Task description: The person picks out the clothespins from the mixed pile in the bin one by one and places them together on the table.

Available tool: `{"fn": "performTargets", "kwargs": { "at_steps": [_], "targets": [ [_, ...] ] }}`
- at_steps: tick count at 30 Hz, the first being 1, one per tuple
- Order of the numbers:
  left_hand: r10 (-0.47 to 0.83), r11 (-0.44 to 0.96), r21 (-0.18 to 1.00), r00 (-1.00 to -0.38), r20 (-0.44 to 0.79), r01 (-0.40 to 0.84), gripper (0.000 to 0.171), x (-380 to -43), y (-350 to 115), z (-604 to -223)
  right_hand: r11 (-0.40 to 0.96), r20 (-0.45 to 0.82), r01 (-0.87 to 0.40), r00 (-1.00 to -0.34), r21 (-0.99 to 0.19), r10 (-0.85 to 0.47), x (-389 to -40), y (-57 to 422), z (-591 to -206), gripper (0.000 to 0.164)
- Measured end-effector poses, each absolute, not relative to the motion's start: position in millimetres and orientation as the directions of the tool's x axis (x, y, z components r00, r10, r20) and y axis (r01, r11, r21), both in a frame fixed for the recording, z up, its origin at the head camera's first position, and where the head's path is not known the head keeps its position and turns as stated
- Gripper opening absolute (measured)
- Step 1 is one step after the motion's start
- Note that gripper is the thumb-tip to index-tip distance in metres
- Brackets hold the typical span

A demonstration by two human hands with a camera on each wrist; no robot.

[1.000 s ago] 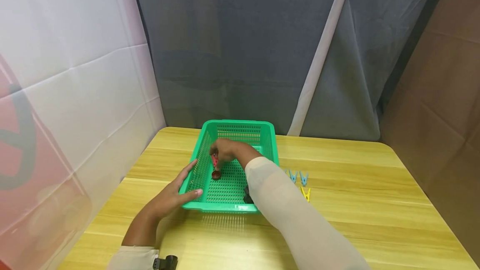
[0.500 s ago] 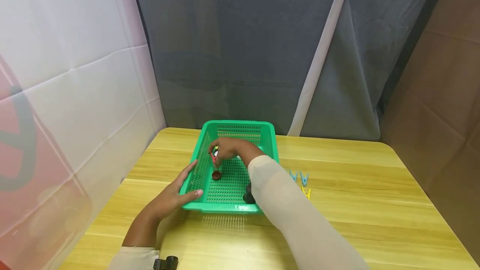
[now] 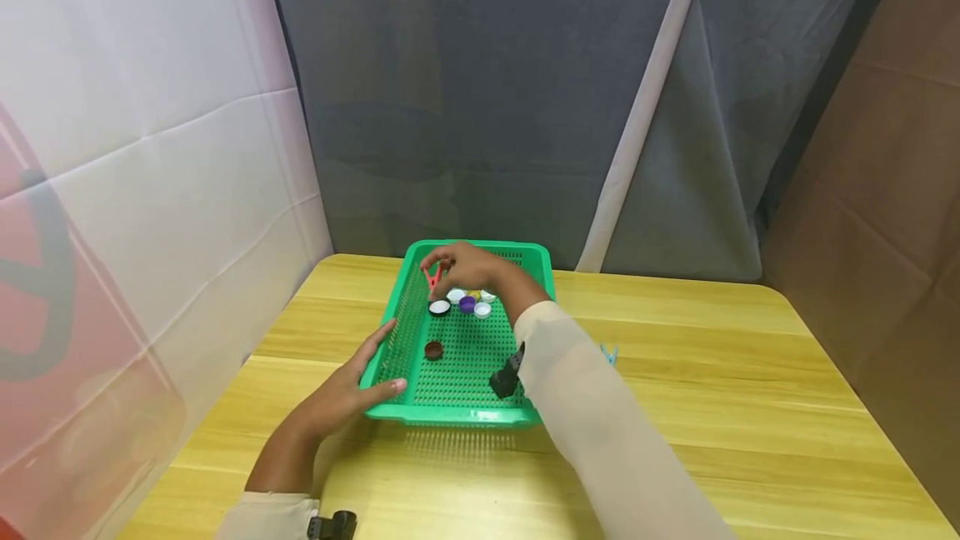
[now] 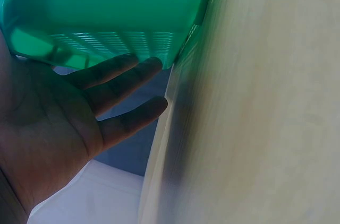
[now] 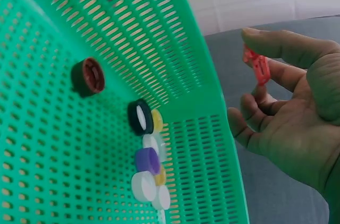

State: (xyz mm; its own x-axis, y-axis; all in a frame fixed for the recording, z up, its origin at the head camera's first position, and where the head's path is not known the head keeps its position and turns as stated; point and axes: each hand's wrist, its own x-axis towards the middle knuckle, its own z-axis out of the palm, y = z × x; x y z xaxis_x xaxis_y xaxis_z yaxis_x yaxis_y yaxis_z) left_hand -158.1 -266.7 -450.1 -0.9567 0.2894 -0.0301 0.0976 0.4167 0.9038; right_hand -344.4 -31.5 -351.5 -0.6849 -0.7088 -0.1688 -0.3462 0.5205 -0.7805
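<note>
My right hand [image 3: 468, 266] pinches a red clothespin [image 3: 432, 278] over the far part of a green plastic basket [image 3: 472, 416]. In the right wrist view the clothespin [image 5: 260, 68] is between thumb and fingers, above the rim. My left hand [image 3: 337, 394] rests at the basket's near-left corner, thumb across the rim; in the left wrist view its fingers lie straight beside the wall. Inside the basket, a brown bottle cap [image 3: 433, 350] sits apart. A black-rimmed cap [image 5: 141, 117], a purple cap [image 5: 147, 161] and several white and yellow ones lie towards the far end.
On the wooden table [image 3: 720, 407], a light-blue clothespin [image 3: 609, 354] shows right of the basket, partly behind my right sleeve [image 3: 600, 415]. Grey cloth [image 3: 480, 107] hangs behind the table, with a white sheet [image 3: 172, 148] at left. A black wrist camera [image 3: 506, 377] hangs over the basket.
My right hand has moved up and towards the basket's far end with the red clothespin, away from the brown cap, uncovering other caps. The sleeve now hides the yellow clothespin. My left hand stays put.
</note>
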Motion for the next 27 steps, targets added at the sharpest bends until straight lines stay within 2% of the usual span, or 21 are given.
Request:
{"fn": "performTargets", "kwargs": {
  "at_steps": [6,11,17,22,27],
  "targets": [
    [0.281,0.428,0.9,-0.959,-0.043,0.085,0.096,-158,-265,-449,0.419,-0.064,-0.338,-0.711,-0.843,-0.701,-343,-25,-337,0.057],
    [0.275,0.428,0.901,-0.96,-0.056,0.07,0.097,-158,-265,-448,0.354,-0.023,-0.302,-0.731,-0.885,-0.682,-343,-20,-328,0.059],
    [0.279,0.413,0.908,-0.959,-0.054,0.069,0.097,-158,-264,-449,0.38,-0.022,-0.297,-0.762,-0.876,-0.647,-340,-9,-313,0.054],
    [0.276,0.416,0.907,-0.96,-0.054,0.069,0.098,-157,-262,-448,0.41,0.005,-0.359,-0.758,-0.839,-0.652,-332,4,-301,0.048],
    [0.28,0.426,0.901,-0.959,-0.047,0.08,0.099,-156,-261,-447,0.429,0.029,-0.41,-0.75,-0.805,-0.661,-321,24,-295,0.049]
  ]
}}
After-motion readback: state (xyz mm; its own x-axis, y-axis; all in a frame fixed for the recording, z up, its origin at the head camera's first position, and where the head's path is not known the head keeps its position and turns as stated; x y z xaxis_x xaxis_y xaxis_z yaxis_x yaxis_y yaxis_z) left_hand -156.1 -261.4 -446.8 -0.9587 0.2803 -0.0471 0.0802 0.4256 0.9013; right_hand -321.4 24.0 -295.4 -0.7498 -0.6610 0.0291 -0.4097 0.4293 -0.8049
